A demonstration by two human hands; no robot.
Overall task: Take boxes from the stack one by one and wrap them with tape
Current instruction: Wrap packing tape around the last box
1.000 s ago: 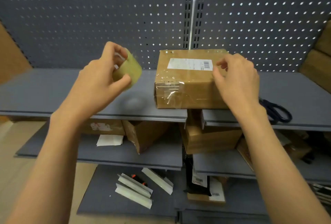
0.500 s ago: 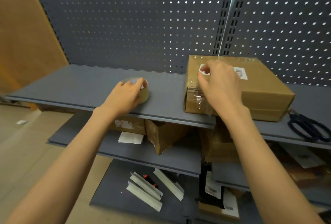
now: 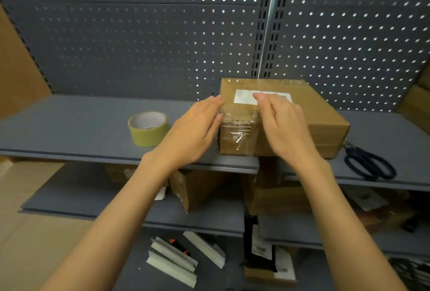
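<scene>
Two bare forearms rise from the bottom of the frame and converge toward the centre. The left arm enters at the lower left and runs diagonally up and right, wrist nearly straight. The left hand sits just left of centre, back toward the camera, fingers straight and held together, pointing up and right, holding nothing. The right arm enters at the lower right and slants up and left. The right hand sits just right of centre, back also toward the camera, fingers stretched forward and slightly bent, the index fingertip highest. The two hands are near each other, a narrow gap between them, at about the same height.
</scene>
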